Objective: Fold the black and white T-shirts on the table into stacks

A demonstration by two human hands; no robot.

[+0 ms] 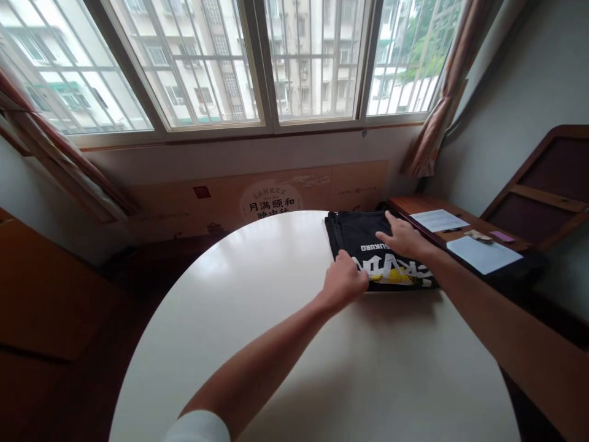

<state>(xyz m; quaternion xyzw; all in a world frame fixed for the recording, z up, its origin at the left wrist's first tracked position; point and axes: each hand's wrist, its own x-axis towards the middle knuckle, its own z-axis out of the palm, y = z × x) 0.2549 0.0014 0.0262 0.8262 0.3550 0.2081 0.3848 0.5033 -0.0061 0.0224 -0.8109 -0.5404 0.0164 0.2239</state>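
Observation:
A folded black T-shirt (363,227) with white lettering and a yellow print lies at the far right of the white round table. At its near left edge is my left hand (343,281), fingers curled and closed on the cloth. Part of the lettering is hidden behind that hand. My right hand (405,238) rests over the upper right part of the shirt, its thumb and fingers stretched apart. The layers of cloth show along the shirt's left side.
The white table (239,307) has a curved edge. Beyond it on the right stands a wooden desk (405,205) with paper sheets (483,245) and small items. A wooden chair (538,190) leans near the wall. Barred windows and a printed cardboard panel (221,196) are at the back.

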